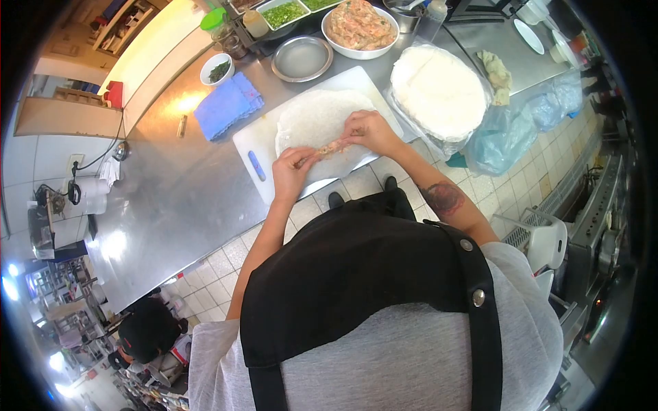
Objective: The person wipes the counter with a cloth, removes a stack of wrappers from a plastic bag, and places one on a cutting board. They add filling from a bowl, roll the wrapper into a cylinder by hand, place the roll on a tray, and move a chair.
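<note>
A thin round wrapper sheet (317, 120) lies flat on a white cutting board (255, 142). Along its near edge runs a line of pinkish filling (334, 146). My left hand (291, 172) pinches the wrapper's edge at the left end of that filling. My right hand (370, 131) presses fingertips onto the filling's right end. Behind the board stands a white bowl of the same pinkish mince (360, 26), and to the right lies a stack of round wrappers (439, 89) on plastic.
A blue cloth (228, 104), an empty metal dish (302, 58), a small bowl of greens (218, 70) and tubs of chopped herbs (283, 14) sit on the steel counter (164, 192). A plastic bag (507, 133) hangs off the counter's right end. Another person crouches lower left (147, 332).
</note>
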